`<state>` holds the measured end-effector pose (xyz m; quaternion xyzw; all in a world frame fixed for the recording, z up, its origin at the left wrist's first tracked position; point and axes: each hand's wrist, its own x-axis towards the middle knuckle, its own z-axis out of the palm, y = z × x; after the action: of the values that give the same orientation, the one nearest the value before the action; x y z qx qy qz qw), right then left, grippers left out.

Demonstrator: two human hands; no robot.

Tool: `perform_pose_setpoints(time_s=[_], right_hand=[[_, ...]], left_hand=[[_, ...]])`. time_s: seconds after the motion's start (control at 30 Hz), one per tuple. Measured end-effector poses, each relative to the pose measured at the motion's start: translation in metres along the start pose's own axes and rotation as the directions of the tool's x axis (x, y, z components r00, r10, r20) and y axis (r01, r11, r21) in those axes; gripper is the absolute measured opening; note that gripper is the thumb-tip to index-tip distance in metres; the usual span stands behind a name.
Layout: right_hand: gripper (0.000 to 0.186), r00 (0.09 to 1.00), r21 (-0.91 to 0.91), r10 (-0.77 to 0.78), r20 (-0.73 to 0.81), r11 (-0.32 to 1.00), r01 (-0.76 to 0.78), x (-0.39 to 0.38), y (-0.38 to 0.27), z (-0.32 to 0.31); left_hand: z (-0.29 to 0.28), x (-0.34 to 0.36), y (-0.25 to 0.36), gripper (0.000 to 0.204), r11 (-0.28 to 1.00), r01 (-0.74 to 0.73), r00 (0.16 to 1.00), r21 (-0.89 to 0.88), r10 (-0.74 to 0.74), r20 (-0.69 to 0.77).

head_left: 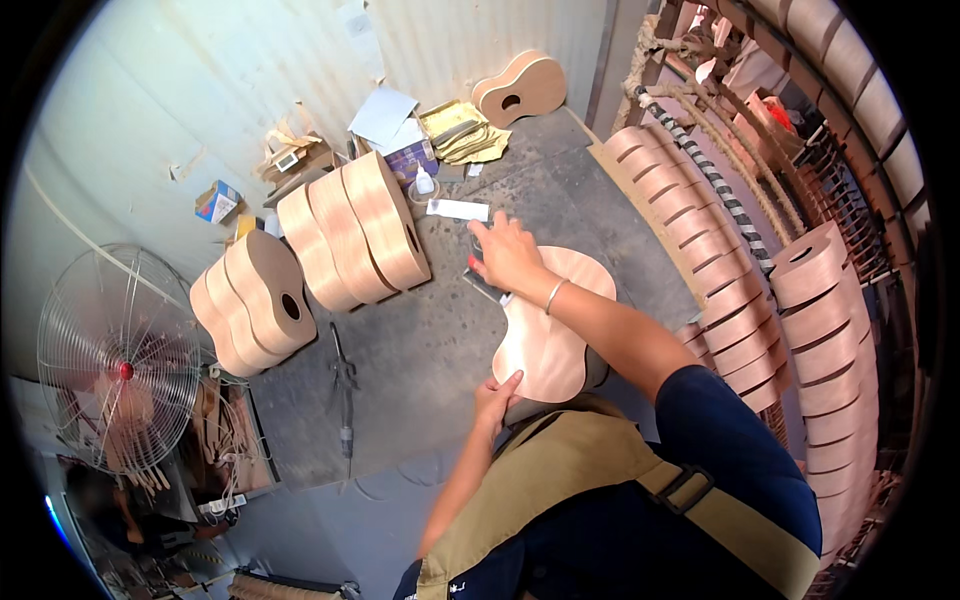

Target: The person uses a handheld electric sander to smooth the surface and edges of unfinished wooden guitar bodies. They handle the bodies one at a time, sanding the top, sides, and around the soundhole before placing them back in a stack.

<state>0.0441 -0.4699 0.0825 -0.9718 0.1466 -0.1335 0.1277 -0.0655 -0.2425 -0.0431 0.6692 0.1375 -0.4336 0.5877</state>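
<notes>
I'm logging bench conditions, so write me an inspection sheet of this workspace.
Surface: grey bench, scuffed and spotted.
Workpieces: guitar body at the near side; grouped bodies stand at left.
Clutter: yellow papers and white bottle near the wall; slim dark tool lying loose.
Left hand: holds the guitar body's near edge.
Right hand: by the guitar body's edge; grip unclear.
Cables: white cords at left.
Surroundings: wire fan left; racked bodies right.

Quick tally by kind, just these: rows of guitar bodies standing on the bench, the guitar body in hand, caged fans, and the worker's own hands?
Rows of guitar bodies on the bench: 2
Guitar body in hand: 1
Caged fan: 1
Left hand and right hand: 2
Total: 6
</notes>
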Motion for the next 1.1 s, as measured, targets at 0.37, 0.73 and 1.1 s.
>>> perform_pose_setpoints(time_s=[0.37, 0.73, 1.1], right_hand=[[0.062, 0.996, 0.012, 0.049, 0.079, 0.999, -0.050, -0.008, 0.005, -0.010], [0.053, 0.954, 0.125, -0.183, 0.240, 0.980, 0.156, -0.053, 0.017, -0.031], [0.050, 0.991, 0.132, 0.019, 0.134, 0.991, -0.037, -0.046, 0.083, -0.048]], left_hand=[[-0.004, 0.016, -0.016, 0.040, 0.999, -0.032, 0.999, -0.024, 0.032, 0.027], [-0.008, 0.021, -0.027, 0.039, 0.991, -0.055, 0.994, -0.124, 0.066, 0.089], [-0.010, 0.022, -0.029, 0.042, 0.992, -0.051, 0.995, -0.117, 0.060, 0.076]])
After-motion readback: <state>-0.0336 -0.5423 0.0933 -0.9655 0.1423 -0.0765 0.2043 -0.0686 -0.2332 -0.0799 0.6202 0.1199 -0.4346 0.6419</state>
